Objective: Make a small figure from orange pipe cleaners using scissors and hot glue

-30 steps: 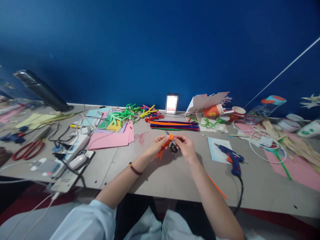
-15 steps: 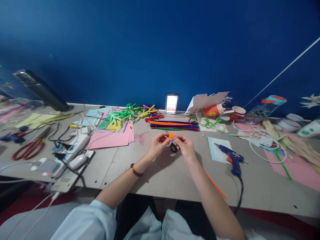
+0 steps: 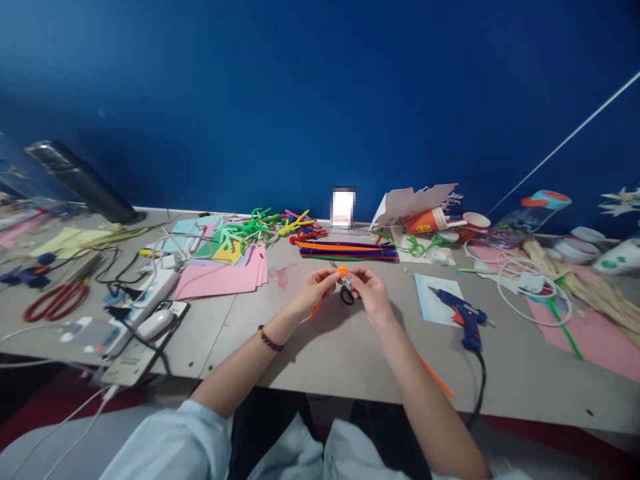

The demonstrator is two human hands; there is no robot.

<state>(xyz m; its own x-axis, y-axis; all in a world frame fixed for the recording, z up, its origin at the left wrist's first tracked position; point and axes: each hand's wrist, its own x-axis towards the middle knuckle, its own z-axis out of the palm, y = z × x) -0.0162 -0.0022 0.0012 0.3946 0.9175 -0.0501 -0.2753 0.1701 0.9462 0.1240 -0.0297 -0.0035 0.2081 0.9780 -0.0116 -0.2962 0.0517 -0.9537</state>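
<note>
Near the middle of the table, my left hand (image 3: 316,288) and my right hand (image 3: 370,289) meet with fingertips pinched on an orange pipe cleaner (image 3: 343,271). Its upper part is bunched into a small coil between the fingertips. A loose orange tail slants down beneath my left hand. Small scissors with a black handle loop (image 3: 347,295) show between the hands, partly covered by the fingers; whether they lie on the table or touch a hand I cannot tell. Another orange pipe cleaner (image 3: 435,375) lies on the table beside my right forearm.
Bundled pipe cleaners (image 3: 350,251) lie behind the hands, with a phone (image 3: 343,208) against the wall. At right rests a blue glue gun (image 3: 463,313) with its cable. Pink paper (image 3: 220,281), a power strip (image 3: 145,310) and red-handled scissors (image 3: 57,300) are at left.
The orange tail now hangs in view beneath my left hand. The fingers have shifted slightly around the bunched pipe cleaner; both arms stay almost in place.
</note>
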